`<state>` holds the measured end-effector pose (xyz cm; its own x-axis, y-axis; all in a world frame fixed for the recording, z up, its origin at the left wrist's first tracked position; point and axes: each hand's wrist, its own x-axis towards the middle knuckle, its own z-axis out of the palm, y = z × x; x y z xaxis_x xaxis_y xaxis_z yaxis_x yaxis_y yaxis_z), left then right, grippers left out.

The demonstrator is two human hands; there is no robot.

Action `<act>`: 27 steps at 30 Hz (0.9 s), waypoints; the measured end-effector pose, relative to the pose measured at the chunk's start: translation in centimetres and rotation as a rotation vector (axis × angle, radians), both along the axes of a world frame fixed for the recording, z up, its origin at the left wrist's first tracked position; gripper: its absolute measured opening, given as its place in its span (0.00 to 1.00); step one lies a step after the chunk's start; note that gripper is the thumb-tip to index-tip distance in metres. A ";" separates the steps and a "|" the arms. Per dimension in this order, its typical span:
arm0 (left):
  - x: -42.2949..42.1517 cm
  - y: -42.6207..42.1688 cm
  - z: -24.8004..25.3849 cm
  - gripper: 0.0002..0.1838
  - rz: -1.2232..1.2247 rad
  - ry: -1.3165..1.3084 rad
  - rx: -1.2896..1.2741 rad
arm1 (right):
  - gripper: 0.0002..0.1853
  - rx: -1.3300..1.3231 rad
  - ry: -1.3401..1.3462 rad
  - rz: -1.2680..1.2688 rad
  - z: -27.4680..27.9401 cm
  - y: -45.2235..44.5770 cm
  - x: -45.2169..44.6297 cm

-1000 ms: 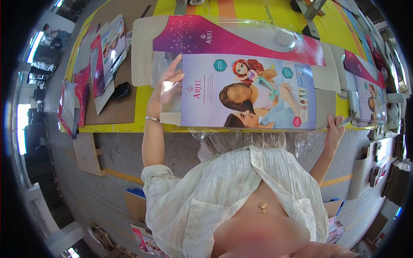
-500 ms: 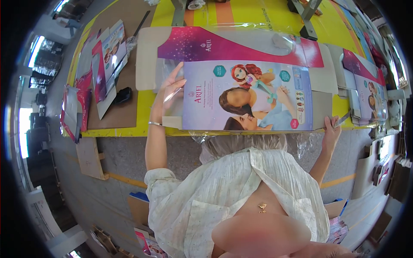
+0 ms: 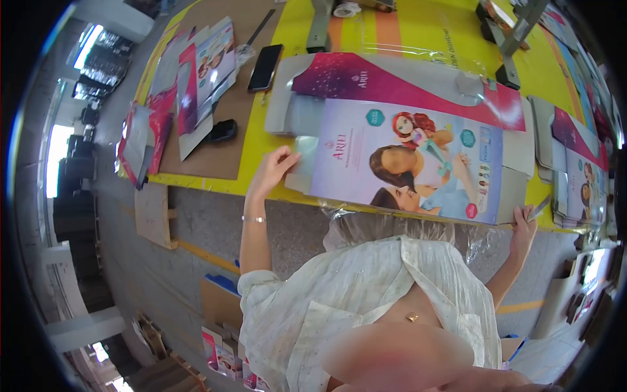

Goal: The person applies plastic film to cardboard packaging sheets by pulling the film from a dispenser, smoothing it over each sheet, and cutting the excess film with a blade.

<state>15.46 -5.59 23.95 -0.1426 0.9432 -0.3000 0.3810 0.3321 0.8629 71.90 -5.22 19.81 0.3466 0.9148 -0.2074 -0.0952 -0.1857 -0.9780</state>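
Note:
A flattened Ariel doll box (image 3: pixel 405 163) with a pink top part and a clear window lies at the front edge of the yellow-topped table. My left hand (image 3: pixel 274 170) is at its left end, fingers curled and thumb and fingertips closed on the edge of the clear film and flap. At the lower right corner, my right hand (image 3: pixel 522 228) has its fingers closed around a thin grey blade-like strip (image 3: pixel 539 208), close against the cardboard flap. The lower part of that strip is hidden in the fingers.
Right of the box lies a stack of similar printed boxes (image 3: pixel 581 186). Cut printed pieces (image 3: pixel 206 65), a black object (image 3: pixel 223 130) and a phone (image 3: pixel 265 67) are on the left. Metal stands (image 3: pixel 320 29) rise at the back of the yellow surface (image 3: pixel 418 39).
My left hand has left the upper window area and come down to the flap's left edge, its fingers now curled. The whole view has shifted, and the phone now shows. My right hand keeps its corner.

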 end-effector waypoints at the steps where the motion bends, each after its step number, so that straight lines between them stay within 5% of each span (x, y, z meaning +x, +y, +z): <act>1: 1.2 0.0 0.6 0.15 0.042 0.119 -0.007 | 0.14 -0.029 -0.059 0.003 0.5 0.0 0.0; 7: 0.9 -0.3 -1.7 0.18 -0.045 0.480 0.164 | 0.13 -0.035 -0.124 0.001 -0.6 0.1 2.5; 10: 0.8 -0.1 -0.5 0.19 -0.017 0.426 0.071 | 0.12 -0.088 -0.118 0.074 0.3 0.2 1.6; 12: 1.4 1.1 2.3 0.22 -0.098 0.720 -0.094 | 0.10 -0.099 -0.126 0.095 2.8 1.0 0.8; 15: 2.9 5.1 7.6 0.21 -0.156 1.021 -0.066 | 0.09 -0.253 -1.004 0.016 6.3 4.9 1.1; 21: 5.1 22.6 8.2 0.05 -0.404 0.767 0.501 | 0.06 0.416 -1.206 0.271 7.1 24.5 -4.6; 23: 6.0 29.0 5.7 0.06 -0.475 0.804 0.473 | 0.08 0.544 -1.282 0.408 3.5 32.7 -5.5; 27: 6.2 36.2 -0.2 0.06 -0.470 1.072 0.243 | 0.09 0.392 -1.510 0.522 0.4 40.1 -7.6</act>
<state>21.65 30.57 23.78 0.1627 0.9856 -0.0458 0.9857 -0.1603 0.0526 64.35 34.92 20.20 -0.3363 0.9023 0.2697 0.9193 0.3767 -0.1142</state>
